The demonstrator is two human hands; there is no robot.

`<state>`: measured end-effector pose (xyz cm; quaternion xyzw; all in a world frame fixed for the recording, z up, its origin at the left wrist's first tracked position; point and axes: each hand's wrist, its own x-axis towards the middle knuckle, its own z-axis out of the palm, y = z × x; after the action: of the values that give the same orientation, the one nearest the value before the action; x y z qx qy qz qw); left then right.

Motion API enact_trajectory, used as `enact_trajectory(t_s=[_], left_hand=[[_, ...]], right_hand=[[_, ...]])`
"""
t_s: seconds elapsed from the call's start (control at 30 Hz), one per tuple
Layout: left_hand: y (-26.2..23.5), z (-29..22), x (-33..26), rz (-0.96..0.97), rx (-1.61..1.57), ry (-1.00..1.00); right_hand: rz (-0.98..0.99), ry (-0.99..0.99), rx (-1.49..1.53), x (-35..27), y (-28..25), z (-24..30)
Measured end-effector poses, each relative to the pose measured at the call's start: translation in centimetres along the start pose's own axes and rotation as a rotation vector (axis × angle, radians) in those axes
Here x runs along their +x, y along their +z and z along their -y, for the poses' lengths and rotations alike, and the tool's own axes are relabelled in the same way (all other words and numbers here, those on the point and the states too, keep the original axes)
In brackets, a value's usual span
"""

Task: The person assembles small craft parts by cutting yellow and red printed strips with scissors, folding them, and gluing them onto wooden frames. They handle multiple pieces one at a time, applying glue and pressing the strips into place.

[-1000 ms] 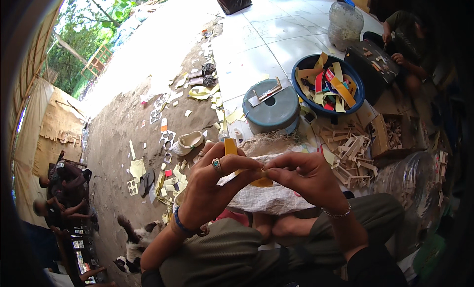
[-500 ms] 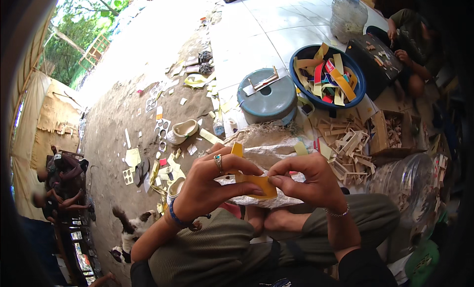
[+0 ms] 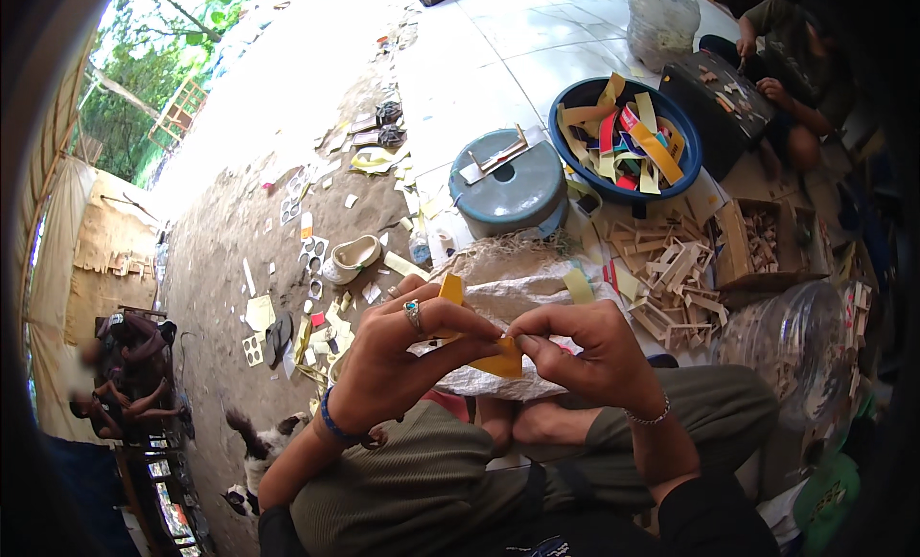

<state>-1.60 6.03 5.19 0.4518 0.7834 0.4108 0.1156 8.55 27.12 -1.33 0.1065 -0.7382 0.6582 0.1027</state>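
Yellow strip: a thin, flat yellow strip of sheet material (image 3: 500, 358) is held between both hands above the person's lap; one end (image 3: 450, 289) stands up behind the left fingers, the other lies between the two thumbs.
Left hand: the left hand (image 3: 402, 351), with a ring on one finger and a blue band at the wrist, has its fingers curled over the strip, the thumb tip pressing it from the side.
Right hand: the right hand (image 3: 589, 351), with a thin bracelet at the wrist, pinches the strip's lower end between thumb and forefinger; the two hands' fingertips almost meet.
Beneath the hands: a white woven sack (image 3: 517, 284) lies across the knees, over olive-green trousers (image 3: 431, 480).
Beyond the sack: a round grey-blue plastic lid (image 3: 510, 181) with small pieces on it sits just beside a dark blue round basin (image 3: 575, 102) full of yellow, red and blue strips (image 3: 632, 140).
Right of the sack: a heap of pale wooden sticks (image 3: 671, 274) rests near a brown cardboard box (image 3: 733, 246) and a clear plastic jug (image 3: 786, 341).
Far right: another person (image 3: 795, 59) sits bent over a black tray (image 3: 714, 92).
Left ground: paper scraps (image 3: 316, 231) lie scattered over bare earth.
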Motion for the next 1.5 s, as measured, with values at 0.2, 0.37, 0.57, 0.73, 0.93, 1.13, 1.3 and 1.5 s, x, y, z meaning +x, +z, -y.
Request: enact_trajectory(t_s=[0.2, 0.37, 0.57, 0.73, 0.93, 1.13, 1.3, 1.5], left_hand=[[-0.18, -0.07, -0.12, -0.017, 0.020, -0.006], [-0.26, -0.15, -0.04, -0.018, 0.030, -0.004], [-0.10, -0.22, -0.03, 0.009, 0.023, -0.010], [-0.05, -0.22, 0.00, 0.053, 0.008, 0.023], [-0.07, -0.35, 0.05, 0.024, 0.066, 0.048], [-0.36, -0.63, -0.07, 0.036, 0.105, 0.003], [-0.37, -0.65, -0.21, 0.020, 0.097, -0.009], [-0.60, -0.44, -0.14, 0.000, 0.106, 0.044]], right_hand=[[-0.031, -0.073, -0.110, 0.17, -0.46, 0.63], [-0.091, -0.175, -0.172, 0.22, -0.37, 0.77], [-0.074, -0.192, -0.169, 0.25, -0.31, 0.30], [-0.043, -0.177, -0.158, 0.07, -0.20, 0.24], [0.035, -0.089, -0.102, -0.15, -0.33, 0.23], [0.036, -0.077, -0.047, -0.20, -0.21, 0.20], [0.053, -0.064, -0.036, -0.18, -0.18, 0.31], [-0.010, -0.086, -0.112, 0.11, -0.28, 0.53]])
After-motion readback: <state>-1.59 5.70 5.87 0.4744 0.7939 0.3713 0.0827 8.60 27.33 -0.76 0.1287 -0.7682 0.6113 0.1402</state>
